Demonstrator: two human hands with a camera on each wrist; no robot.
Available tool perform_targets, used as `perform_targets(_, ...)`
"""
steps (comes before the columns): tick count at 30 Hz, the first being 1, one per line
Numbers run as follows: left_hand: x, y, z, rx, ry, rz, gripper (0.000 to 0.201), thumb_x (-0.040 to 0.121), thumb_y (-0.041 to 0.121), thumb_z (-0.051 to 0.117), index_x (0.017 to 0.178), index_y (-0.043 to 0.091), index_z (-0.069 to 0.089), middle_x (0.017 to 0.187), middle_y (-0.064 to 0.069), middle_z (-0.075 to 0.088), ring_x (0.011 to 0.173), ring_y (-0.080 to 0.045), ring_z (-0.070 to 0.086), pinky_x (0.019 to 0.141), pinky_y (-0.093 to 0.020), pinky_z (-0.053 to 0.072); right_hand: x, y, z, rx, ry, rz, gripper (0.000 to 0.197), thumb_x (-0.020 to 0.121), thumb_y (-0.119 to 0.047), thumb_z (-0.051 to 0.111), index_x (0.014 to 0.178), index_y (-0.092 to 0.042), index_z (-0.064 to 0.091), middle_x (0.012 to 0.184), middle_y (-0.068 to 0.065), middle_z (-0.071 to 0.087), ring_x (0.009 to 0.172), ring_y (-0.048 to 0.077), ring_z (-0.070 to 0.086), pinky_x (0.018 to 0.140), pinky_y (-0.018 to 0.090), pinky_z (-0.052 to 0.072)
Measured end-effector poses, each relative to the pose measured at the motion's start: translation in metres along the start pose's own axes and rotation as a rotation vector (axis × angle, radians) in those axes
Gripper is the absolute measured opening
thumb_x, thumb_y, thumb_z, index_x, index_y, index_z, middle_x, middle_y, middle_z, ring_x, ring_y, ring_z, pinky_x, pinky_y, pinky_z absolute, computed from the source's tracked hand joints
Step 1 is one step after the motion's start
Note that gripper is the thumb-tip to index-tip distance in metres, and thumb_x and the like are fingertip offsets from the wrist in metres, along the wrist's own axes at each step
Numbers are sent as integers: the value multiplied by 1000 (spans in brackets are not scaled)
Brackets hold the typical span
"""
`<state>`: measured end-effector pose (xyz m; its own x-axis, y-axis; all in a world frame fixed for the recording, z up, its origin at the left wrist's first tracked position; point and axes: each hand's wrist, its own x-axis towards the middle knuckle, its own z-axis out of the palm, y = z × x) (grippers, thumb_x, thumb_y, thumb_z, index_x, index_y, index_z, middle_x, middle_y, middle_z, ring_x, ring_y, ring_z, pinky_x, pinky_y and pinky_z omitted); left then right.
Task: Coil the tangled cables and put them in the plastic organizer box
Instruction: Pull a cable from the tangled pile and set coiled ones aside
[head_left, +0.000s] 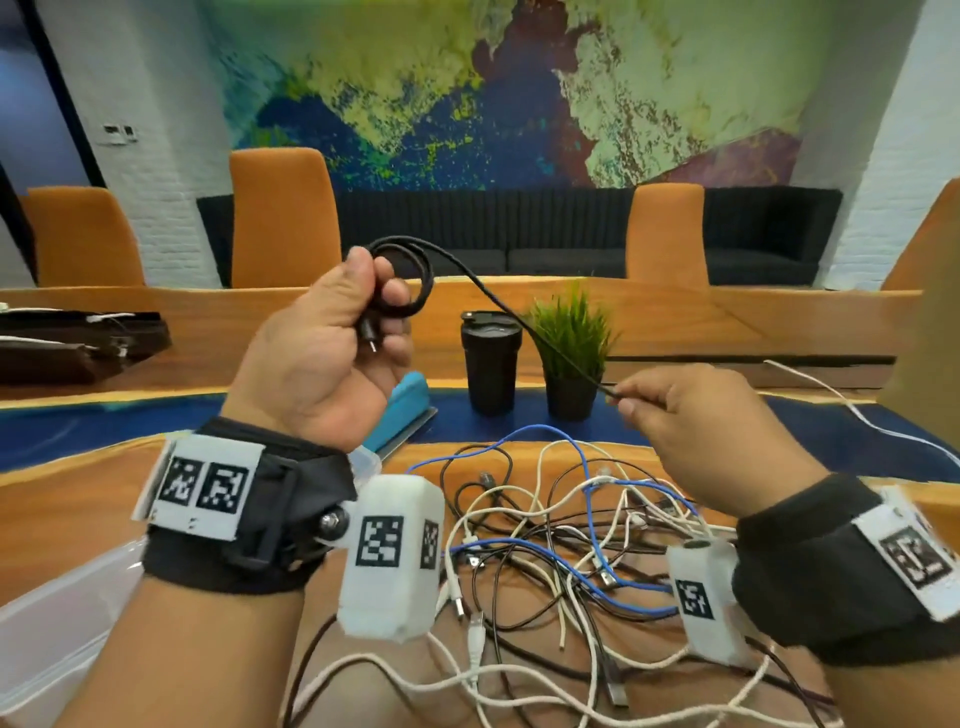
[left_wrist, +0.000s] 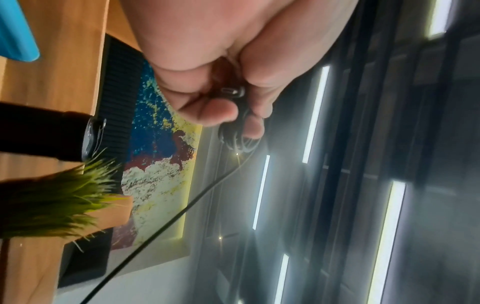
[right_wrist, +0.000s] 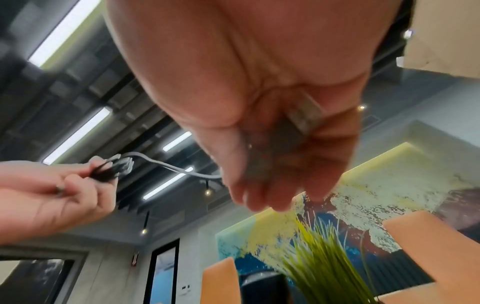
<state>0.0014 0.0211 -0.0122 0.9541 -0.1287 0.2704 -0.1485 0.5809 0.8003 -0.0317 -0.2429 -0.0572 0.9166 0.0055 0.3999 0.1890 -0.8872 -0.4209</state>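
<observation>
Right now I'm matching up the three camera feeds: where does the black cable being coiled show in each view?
Head: black cable coiled in the left hand, upper centre, its tail running to the right hand.
Left wrist: coil at the fingertips, centre, tail running down-left.
Right wrist: coil at mid-left, looking pale in the glare.
Shared landmark: the green plant.

Cable (right_wrist: 166, 164) taut between both hands (right_wrist: 272, 164), above plant (right_wrist: 324, 257).
</observation>
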Motion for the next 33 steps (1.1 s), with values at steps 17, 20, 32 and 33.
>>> perform_targets(17,-25,-57,50,282,-268,-46,22,90,31,53,84,13,63,75,-1,55,59,-8,48,54,-18,44,-2,-32,-18,1723,100,213,9,91,-11,53,92,-8,62,75,5,64,65,10,63,61,17,57)
perform_targets(20,-26,-56,52,228,-256,-53,21,88,31,52,86,12,61,75,-1,54,59,-9,46,53,-17,42,-2,-32,-16,1748,81,276,11,94,-10,53,90,-8,64,71,3,65,61,7,63,56,16,55)
perform_targets(32,-25,-54,47,-92,-362,-234,21,92,30,54,91,10,60,75,1,56,56,-8,47,51,-18,42,-5,-40,-10,1772,-75,299,16,82,-16,61,95,-9,65,74,2,63,54,4,55,46,13,47)
perform_targets(33,-26,-56,48,-106,-374,-252,22,91,30,55,96,9,60,76,1,56,56,-8,47,51,-17,42,-6,-42,-9,1752,-83,284,18,81,-17,61,96,-8,65,74,2,63,54,4,54,45,13,47)
